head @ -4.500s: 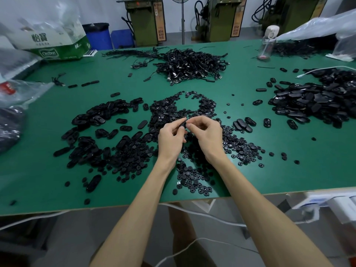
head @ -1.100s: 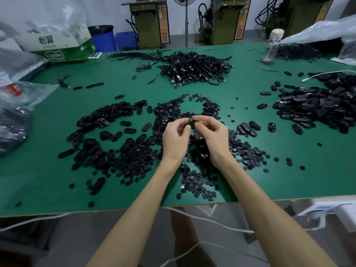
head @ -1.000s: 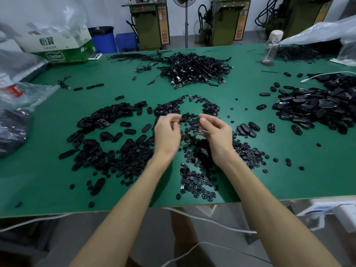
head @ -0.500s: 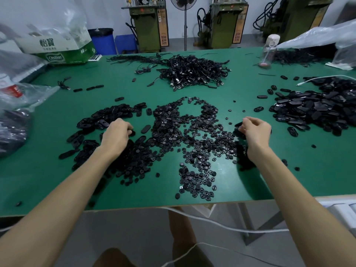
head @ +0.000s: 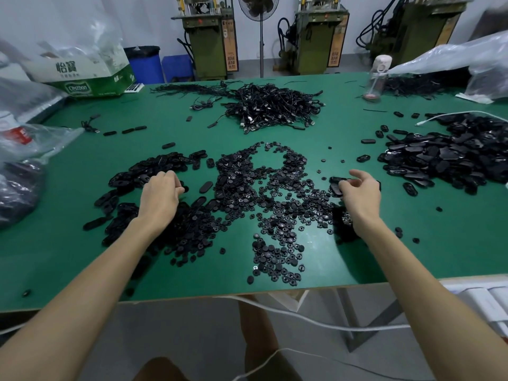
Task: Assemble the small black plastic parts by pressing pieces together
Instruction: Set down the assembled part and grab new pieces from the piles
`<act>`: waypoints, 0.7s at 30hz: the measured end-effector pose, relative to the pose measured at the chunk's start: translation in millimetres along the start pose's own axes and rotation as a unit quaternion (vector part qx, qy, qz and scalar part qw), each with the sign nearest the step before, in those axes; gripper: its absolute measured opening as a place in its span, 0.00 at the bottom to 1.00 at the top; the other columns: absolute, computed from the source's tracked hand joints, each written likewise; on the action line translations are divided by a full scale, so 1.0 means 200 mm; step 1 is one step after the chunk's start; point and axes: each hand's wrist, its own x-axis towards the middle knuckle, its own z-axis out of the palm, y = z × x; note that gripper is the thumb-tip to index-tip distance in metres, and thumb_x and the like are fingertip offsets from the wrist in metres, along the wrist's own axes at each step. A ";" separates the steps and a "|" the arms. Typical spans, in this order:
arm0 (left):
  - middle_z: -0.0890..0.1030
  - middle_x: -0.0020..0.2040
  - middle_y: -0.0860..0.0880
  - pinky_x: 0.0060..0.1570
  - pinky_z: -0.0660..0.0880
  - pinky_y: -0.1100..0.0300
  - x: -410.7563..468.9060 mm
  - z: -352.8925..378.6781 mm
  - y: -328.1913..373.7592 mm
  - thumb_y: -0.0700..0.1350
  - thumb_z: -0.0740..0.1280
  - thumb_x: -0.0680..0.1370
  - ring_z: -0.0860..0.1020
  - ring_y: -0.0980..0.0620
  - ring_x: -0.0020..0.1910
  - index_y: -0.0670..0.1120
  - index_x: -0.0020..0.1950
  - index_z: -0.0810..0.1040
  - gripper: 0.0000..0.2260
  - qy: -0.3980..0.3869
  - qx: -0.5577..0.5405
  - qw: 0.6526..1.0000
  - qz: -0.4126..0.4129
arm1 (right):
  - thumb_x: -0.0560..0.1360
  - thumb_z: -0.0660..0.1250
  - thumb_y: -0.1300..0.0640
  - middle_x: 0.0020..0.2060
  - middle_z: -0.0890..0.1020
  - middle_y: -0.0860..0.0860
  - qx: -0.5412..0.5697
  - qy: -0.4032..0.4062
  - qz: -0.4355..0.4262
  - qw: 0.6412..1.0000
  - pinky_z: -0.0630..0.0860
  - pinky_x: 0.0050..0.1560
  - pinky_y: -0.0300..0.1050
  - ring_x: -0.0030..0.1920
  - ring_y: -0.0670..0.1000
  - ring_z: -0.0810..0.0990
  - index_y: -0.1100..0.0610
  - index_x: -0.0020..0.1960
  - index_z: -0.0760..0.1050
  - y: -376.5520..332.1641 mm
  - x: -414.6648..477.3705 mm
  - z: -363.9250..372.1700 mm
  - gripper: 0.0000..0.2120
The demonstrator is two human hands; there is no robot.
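Operator: Both hands had drawn apart since the frames a second earlier, when they met over the middle of the table. My left hand (head: 160,195) had gone out to the heap of oval shells (head: 154,166). My right hand (head: 360,192) had gone out to an oval piece (head: 334,185) lying just right of the round parts (head: 275,193).

Listener: What could have gone wrong from there?

Operator: A bad pick, as I judged it. Every part was small, black and heaped against its neighbours. The left fingers could have closed on two shells, or on one lying face down, and it would not have pressed onto its mate. A sweeping wrist could also have mixed the shells further into the round parts, since the two heaps already touched.

Listener: And how were the hands set?

Operator: The left fingers (head: 176,184) were curled down into the shells with their tips hidden, so I could not tell whether they held one. The right fingertips (head: 343,185) were bent onto the oval piece and touched it, but I could not tell whether they pinched it or had just let go. Both palms faced down, with the wrists low over the parts. The forearms ran straight back past the near edge of the green table (head: 55,243), well apart.
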 end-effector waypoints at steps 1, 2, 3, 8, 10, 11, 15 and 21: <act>0.79 0.50 0.42 0.53 0.76 0.44 -0.01 0.00 0.01 0.42 0.67 0.84 0.77 0.42 0.49 0.41 0.52 0.76 0.04 0.010 -0.024 1.000 -0.002 | 0.80 0.66 0.63 0.59 0.80 0.57 -0.019 -0.007 -0.023 1.000 0.78 0.64 0.54 0.56 0.54 0.81 0.60 0.72 0.73 -0.01 -0.01 0.00 0.20; 0.79 0.50 0.43 0.52 0.77 0.44 -0.01 -0.01 0.04 0.42 0.66 0.84 0.78 0.43 0.47 0.41 0.54 0.75 0.04 0.016 -0.063 0.998 -0.007 | 0.80 0.67 0.63 0.59 0.81 0.57 -0.036 -0.021 -0.049 0.998 0.78 0.64 0.54 0.57 0.54 0.81 0.61 0.69 0.75 -0.02 -0.03 0.01 0.18; 0.80 0.51 0.44 0.50 0.78 0.45 -0.02 -0.02 0.07 0.42 0.65 0.85 0.80 0.43 0.45 0.42 0.56 0.75 0.04 0.017 -0.117 0.993 -0.015 | 0.80 0.68 0.63 0.58 0.82 0.58 -0.057 -0.039 -0.076 0.995 0.79 0.64 0.52 0.56 0.53 0.81 0.62 0.67 0.77 -0.04 -0.05 0.02 0.16; 0.82 0.52 0.46 0.33 0.77 0.65 -0.08 -0.04 0.31 0.37 0.65 0.84 0.82 0.58 0.35 0.49 0.60 0.79 0.09 -0.075 -0.419 0.903 -0.059 | 0.79 0.72 0.54 0.58 0.79 0.54 -0.176 -0.130 -0.172 0.960 0.74 0.67 0.51 0.59 0.54 0.77 0.57 0.62 0.81 -0.08 -0.17 0.16 0.13; 0.82 0.52 0.44 0.36 0.77 0.65 -0.13 -0.02 0.41 0.37 0.66 0.83 0.82 0.57 0.37 0.49 0.60 0.81 0.10 -0.124 -0.497 0.855 -0.078 | 0.78 0.72 0.51 0.60 0.77 0.54 -0.201 -0.155 -0.188 0.949 0.71 0.70 0.53 0.65 0.54 0.73 0.55 0.64 0.80 -0.08 -0.22 0.23 0.16; 0.83 0.51 0.44 0.38 0.78 0.64 -0.16 0.00 0.46 0.37 0.66 0.83 0.82 0.56 0.38 0.48 0.60 0.82 0.09 -0.140 -0.529 0.832 -0.088 | 0.78 0.72 0.50 0.62 0.76 0.55 -0.209 -0.164 -0.193 0.944 0.71 0.70 0.54 0.67 0.54 0.71 0.55 0.65 0.79 -0.08 -0.24 0.26 0.17; 0.84 0.44 0.48 0.44 0.80 0.62 -0.25 0.07 0.58 0.42 0.72 0.80 0.82 0.53 0.42 0.41 0.61 0.82 0.11 -0.178 -0.640 0.736 -0.128 | 0.78 0.73 0.47 0.62 0.75 0.55 -0.253 -0.178 -0.205 0.929 0.70 0.68 0.52 0.67 0.55 0.68 0.56 0.67 0.78 -0.08 -0.29 0.35 0.22; 0.86 0.42 0.46 0.45 0.81 0.63 -0.30 0.13 0.64 0.36 0.74 0.78 0.85 0.53 0.41 0.39 0.60 0.81 0.11 -0.184 -0.684 0.690 -0.151 | 0.80 0.72 0.54 0.54 0.78 0.54 -0.252 -0.152 -0.214 0.931 0.72 0.59 0.52 0.61 0.56 0.70 0.57 0.56 0.83 -0.07 -0.30 0.38 0.09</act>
